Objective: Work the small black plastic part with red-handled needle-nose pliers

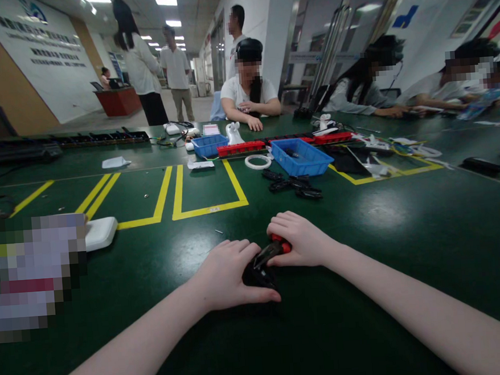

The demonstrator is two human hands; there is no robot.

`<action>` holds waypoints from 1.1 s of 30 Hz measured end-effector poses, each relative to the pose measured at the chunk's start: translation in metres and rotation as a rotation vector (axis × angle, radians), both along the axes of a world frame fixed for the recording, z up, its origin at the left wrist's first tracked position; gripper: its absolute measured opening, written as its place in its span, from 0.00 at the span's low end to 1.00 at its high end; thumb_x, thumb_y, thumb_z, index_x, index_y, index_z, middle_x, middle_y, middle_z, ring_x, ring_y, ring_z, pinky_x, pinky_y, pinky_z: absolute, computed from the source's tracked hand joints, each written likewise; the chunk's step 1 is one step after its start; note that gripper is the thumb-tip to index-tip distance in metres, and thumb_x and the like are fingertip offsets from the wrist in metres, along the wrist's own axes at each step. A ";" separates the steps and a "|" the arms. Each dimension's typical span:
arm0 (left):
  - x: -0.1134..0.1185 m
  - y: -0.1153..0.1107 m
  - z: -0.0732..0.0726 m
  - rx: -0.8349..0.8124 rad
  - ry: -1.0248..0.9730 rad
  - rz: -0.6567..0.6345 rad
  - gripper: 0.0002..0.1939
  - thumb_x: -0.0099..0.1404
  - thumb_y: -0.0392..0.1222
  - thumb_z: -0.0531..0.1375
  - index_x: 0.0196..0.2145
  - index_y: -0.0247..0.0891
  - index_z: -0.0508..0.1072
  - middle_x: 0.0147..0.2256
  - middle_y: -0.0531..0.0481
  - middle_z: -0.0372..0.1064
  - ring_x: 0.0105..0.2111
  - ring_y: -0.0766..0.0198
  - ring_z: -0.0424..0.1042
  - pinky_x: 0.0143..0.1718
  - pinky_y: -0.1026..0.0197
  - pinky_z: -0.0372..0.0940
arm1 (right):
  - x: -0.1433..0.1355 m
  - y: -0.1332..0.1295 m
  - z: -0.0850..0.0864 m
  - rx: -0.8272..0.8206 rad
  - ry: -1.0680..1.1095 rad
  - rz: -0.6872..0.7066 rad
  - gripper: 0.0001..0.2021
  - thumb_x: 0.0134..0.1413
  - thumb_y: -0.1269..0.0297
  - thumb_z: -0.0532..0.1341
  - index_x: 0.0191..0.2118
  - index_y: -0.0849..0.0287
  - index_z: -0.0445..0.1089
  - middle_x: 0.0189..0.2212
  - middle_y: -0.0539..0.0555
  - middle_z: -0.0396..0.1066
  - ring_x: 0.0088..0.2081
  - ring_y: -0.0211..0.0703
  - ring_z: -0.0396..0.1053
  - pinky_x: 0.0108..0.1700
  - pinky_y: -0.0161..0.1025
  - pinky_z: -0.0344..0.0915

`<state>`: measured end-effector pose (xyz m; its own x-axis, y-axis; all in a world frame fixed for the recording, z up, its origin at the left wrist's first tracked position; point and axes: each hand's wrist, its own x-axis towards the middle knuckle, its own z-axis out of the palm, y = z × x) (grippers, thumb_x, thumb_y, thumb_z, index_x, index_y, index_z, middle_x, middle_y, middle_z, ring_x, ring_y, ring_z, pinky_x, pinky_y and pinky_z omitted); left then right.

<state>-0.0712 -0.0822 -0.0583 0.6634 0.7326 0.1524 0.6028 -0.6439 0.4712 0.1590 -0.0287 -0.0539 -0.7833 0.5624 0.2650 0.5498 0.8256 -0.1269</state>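
Note:
My left hand (232,274) is wrapped round a black part (260,275) low over the green table, its thumb along the near side. My right hand (296,241) grips a small tool with red handles (282,242), whose dark head reaches left onto the black part. Just beyond my hands, several black pieces (295,185) lie in a loose group beside a blue bin (301,158). A thin metal pin (219,231) rests on the table past my left hand.
A white box (101,233) stands at the left. Yellow tape outlines (211,209) mark the green table (179,341). Farther back are a white ring (258,162), a small blue bin (210,146) and red strips (241,149). A person (249,90) sits opposite; others sit at the right.

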 end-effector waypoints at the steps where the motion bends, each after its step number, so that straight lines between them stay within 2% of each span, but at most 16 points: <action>1: 0.000 0.000 0.000 -0.002 -0.004 -0.002 0.30 0.57 0.71 0.62 0.38 0.39 0.69 0.35 0.50 0.69 0.35 0.56 0.69 0.37 0.55 0.59 | 0.000 0.000 0.000 -0.001 0.001 0.001 0.23 0.52 0.39 0.63 0.33 0.57 0.64 0.30 0.53 0.67 0.33 0.46 0.63 0.37 0.42 0.55; 17: -0.001 -0.001 0.000 -0.005 0.008 -0.007 0.32 0.57 0.71 0.62 0.42 0.39 0.71 0.38 0.49 0.71 0.37 0.54 0.70 0.39 0.54 0.61 | 0.001 0.000 0.001 -0.008 -0.007 0.025 0.24 0.51 0.39 0.64 0.34 0.58 0.65 0.31 0.53 0.67 0.33 0.46 0.63 0.37 0.42 0.55; 33: 0.000 -0.001 -0.001 0.007 0.019 -0.006 0.31 0.56 0.70 0.63 0.41 0.39 0.70 0.39 0.48 0.71 0.37 0.54 0.70 0.38 0.55 0.61 | 0.000 0.000 0.001 -0.011 -0.016 0.029 0.23 0.51 0.40 0.65 0.35 0.58 0.65 0.31 0.53 0.67 0.34 0.46 0.63 0.38 0.42 0.56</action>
<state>-0.0715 -0.0835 -0.0593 0.6710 0.7272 0.1447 0.6076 -0.6512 0.4548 0.1594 -0.0290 -0.0530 -0.8032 0.5425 0.2461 0.5280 0.8396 -0.1276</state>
